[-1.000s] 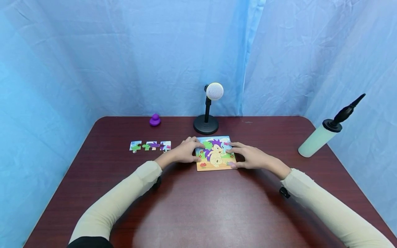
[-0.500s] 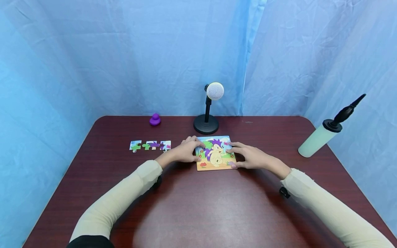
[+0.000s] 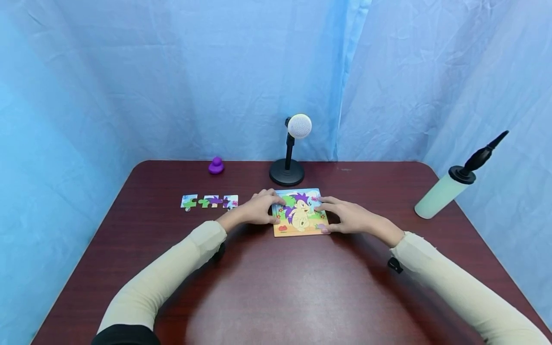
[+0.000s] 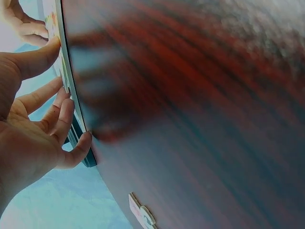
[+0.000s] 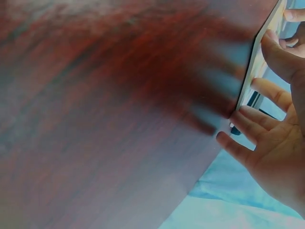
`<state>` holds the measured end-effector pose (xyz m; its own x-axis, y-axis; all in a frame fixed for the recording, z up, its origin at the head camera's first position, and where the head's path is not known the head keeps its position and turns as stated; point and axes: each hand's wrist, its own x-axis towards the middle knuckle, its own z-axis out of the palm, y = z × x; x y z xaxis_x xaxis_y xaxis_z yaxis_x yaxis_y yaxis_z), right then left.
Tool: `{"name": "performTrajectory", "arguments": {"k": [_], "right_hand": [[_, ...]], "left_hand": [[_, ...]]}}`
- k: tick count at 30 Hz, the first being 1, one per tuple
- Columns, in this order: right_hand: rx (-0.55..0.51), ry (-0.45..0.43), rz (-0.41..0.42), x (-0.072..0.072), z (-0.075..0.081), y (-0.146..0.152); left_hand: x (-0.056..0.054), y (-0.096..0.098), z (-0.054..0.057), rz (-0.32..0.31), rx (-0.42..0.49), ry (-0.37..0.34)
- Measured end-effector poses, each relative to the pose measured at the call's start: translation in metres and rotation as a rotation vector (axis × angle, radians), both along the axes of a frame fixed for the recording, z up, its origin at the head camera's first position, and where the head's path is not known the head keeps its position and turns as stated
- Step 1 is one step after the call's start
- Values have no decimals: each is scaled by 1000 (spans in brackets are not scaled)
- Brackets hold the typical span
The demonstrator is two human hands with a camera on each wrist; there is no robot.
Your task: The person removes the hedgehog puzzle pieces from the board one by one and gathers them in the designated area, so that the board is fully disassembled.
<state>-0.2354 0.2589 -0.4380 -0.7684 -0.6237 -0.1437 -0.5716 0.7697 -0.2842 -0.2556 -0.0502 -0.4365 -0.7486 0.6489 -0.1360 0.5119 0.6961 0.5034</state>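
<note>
A flat jigsaw puzzle [image 3: 300, 218] with a purple-haired cartoon hedgehog lies at mid-table. My left hand [image 3: 258, 210] rests at its left side, thumb and index finger [image 3: 278, 200] spread over the edge. From the opposite side my right hand [image 3: 352, 217] touches the right edge with its fingertips, fingers spread and relaxed. Both wrist views show the fingertips lined along the board's thin edge [image 5: 247, 81]. Left of the left hand lie three loose jigsaw pieces [image 3: 230, 201] in a row; one piece [image 4: 139, 212] also shows in the left wrist view.
Behind the puzzle stands a microphone [image 3: 299, 126] on a round black base [image 3: 286, 173]. A purple rubber duck [image 3: 216, 166] sits at the back left. A pale green hand pump [image 3: 444, 196] with a black nozzle is at the right edge. Blue curtains [image 3: 215, 81] surround the dark table [image 3: 276, 297].
Hands and puzzle keep their places; the whole head view shifts only very slightly.
</note>
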Motion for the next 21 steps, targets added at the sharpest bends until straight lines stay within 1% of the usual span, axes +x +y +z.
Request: {"name": "performTrajectory", "arguments": {"k": [3,7,9,12,16,21], "right_hand": [[11,14,9,-1,1,-2],[-6,37,96,-3,0,-4],[-22,26,150,-4,0,-6],[-32,-24,192,-4,1,-10],[-13,-75,195,-4,3,-12],[6,-99,182,-4,4,-14]], "left_hand": [[-1,0,-1,-1,-5,5],[-1,1,-2,1,-15,12],[-2,1,-2,4,-23,15],[-2,1,-2,4,-35,20],[-2,2,-1,-5,-43,26],[-2,3,2,-4,-44,19]]}}
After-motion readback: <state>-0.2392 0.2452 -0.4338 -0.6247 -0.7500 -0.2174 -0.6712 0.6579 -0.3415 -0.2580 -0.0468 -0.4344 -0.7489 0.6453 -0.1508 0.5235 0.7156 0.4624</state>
